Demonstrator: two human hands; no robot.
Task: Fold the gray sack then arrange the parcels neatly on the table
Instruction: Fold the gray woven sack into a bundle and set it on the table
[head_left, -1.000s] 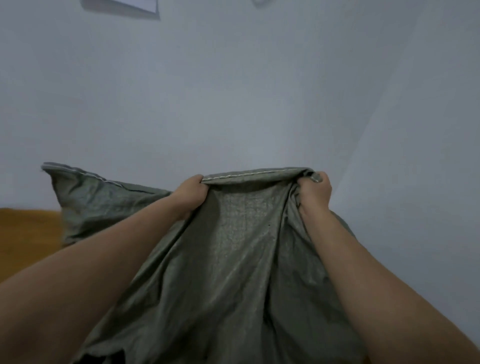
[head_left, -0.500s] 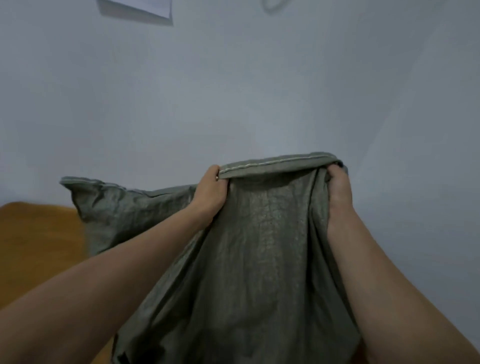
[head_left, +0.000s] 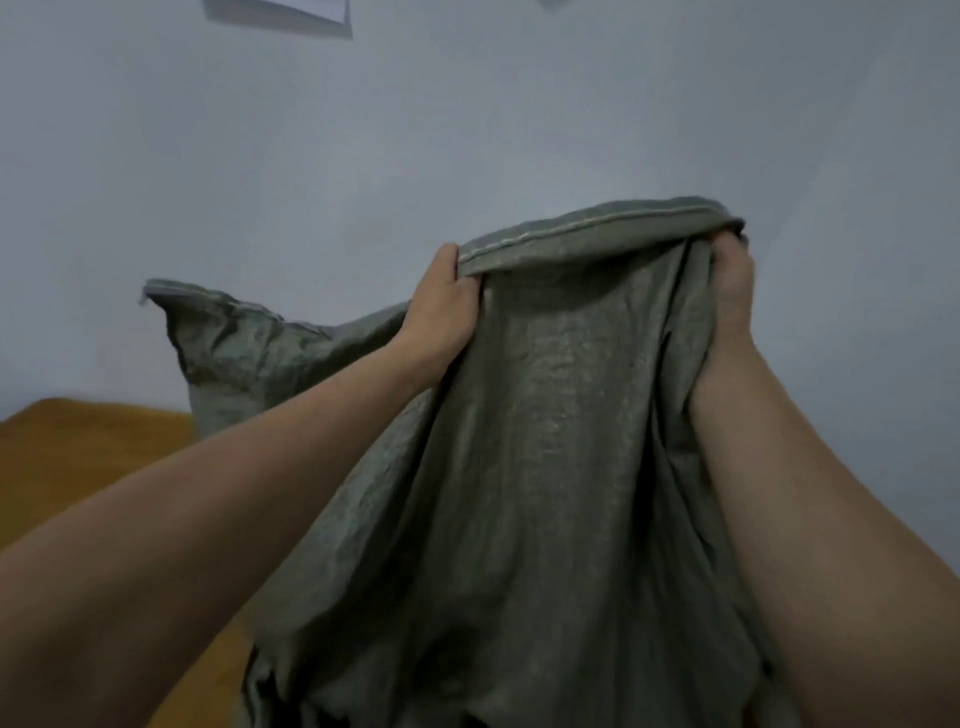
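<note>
Left hand (head_left: 441, 306) and right hand (head_left: 730, 291) raised ahead, right slightly higher, each clenching gray sack (head_left: 561, 415) top hem.

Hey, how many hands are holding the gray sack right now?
2. The left hand grips the sack at its stitched top hem, partway along. The right hand grips the bunched right end of that hem.

Gray sack (head_left: 545, 441) aloft in left hand (head_left: 441, 312) and right hand (head_left: 730, 291), above wooden table (head_left: 78, 457).
</note>
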